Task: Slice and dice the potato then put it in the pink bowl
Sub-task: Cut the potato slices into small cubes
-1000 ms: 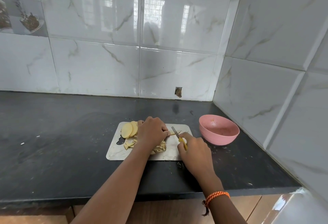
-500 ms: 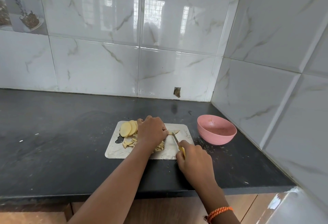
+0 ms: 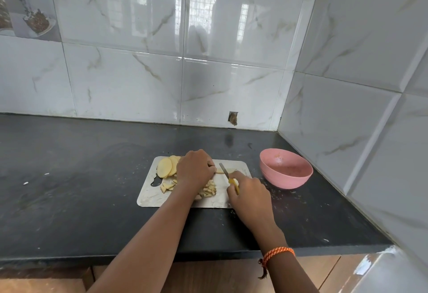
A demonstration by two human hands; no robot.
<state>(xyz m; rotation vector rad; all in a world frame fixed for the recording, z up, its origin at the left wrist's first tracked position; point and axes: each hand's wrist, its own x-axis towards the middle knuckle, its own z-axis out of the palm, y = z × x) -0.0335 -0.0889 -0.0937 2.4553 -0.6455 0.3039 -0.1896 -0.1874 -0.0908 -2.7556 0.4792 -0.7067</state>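
On the dark tabletop (image 3: 69, 188) lies a pale cutting board (image 3: 148, 196), and both hands work over it. The left hand (image 3: 195, 169) sits knuckles up over the middle of the board, its grip curled down onto a potato slice (image 3: 228, 171) whose free end sticks out to the right of the fingers. The right hand (image 3: 249, 196) has its grip closed round the yellow handle of a small knife (image 3: 228, 175), forefinger stretched along the top; the blade points away from the person and its edge rests across the held slice, just beside the left fingertips. A stack of round potato slices (image 3: 165, 167) lies at the board's far left corner, partly hidden behind the left hand. Cut potato pieces (image 3: 209, 189) are heaped on the board below the left wrist, with a few more near the board's handle hole. The pink bowl (image 3: 286, 171) stands on the tabletop just right of the board, near the corner of the tiled wall (image 3: 139, 72); only small specks show inside it. An orange braided band (image 3: 278, 254) circles the right wrist
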